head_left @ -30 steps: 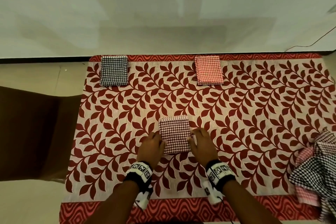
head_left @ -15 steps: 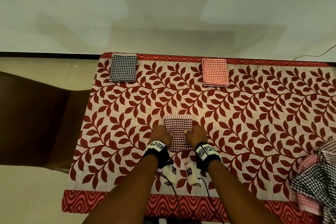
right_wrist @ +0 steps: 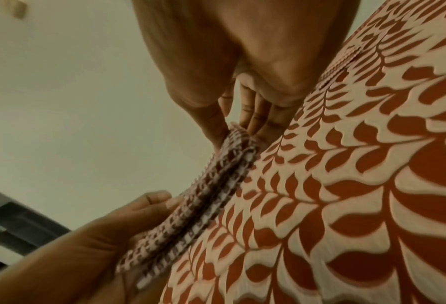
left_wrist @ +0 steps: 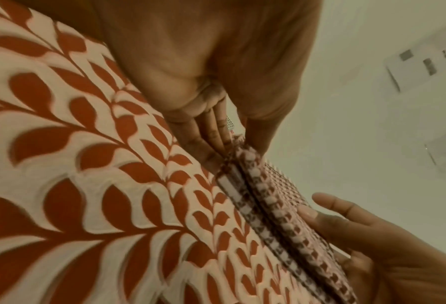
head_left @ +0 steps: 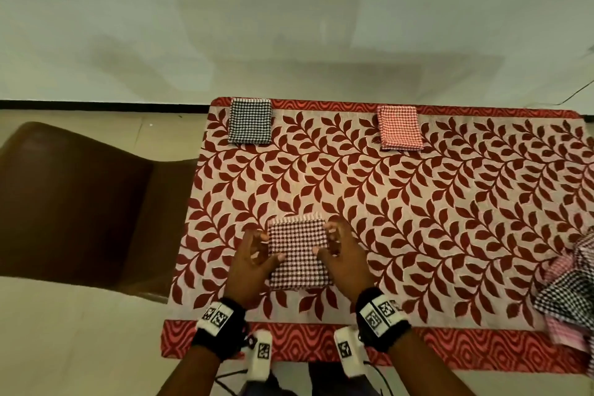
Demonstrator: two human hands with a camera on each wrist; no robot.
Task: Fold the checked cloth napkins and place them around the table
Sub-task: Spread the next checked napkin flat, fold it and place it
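A folded maroon checked napkin (head_left: 297, 254) sits low over the leaf-patterned tablecloth (head_left: 418, 202), near the front left. My left hand (head_left: 268, 247) pinches its left edge and my right hand (head_left: 324, 241) pinches its right edge. In the left wrist view my left fingers (left_wrist: 209, 137) reach under the napkin (left_wrist: 268, 205) with the thumb on top. The right wrist view shows the same grip, fingers (right_wrist: 255, 119) below the napkin (right_wrist: 204, 195). A folded black checked napkin (head_left: 250, 120) and a folded red checked napkin (head_left: 399, 131) lie along the far edge.
A heap of unfolded checked napkins (head_left: 572, 292) lies at the table's right edge. A brown chair (head_left: 74, 202) stands against the left side. The wall runs just beyond the far edge.
Both hands have gone from resting beside the maroon napkin to pinching its sides. The napkin has moved left and a little toward the front edge.
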